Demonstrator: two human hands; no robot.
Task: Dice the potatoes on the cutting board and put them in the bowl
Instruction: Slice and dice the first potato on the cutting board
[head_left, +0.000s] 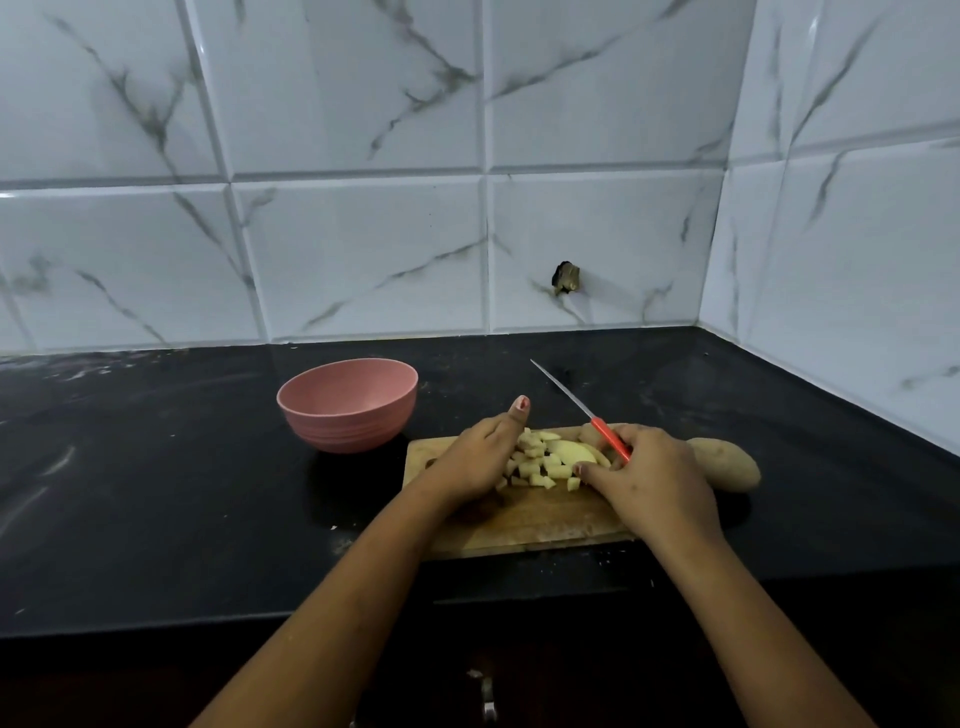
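Diced potato (540, 465) lies between loosely cupped left fingers (511, 423) and right fingers (631, 434) gripping the knife (576, 402).

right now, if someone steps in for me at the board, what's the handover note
Left hand: open, cupped against the left side of the diced potato on the cutting board.
Right hand: grips the knife by its red handle, blade pointing up and away, fingertips at the pile's right side.
Pink bowl: on the counter left of the board, no potato visible inside.
Done: one batch diced.
Left: dice the potato slices beside the pile and the whole potato by the board's right end, then move everything into the bowl.
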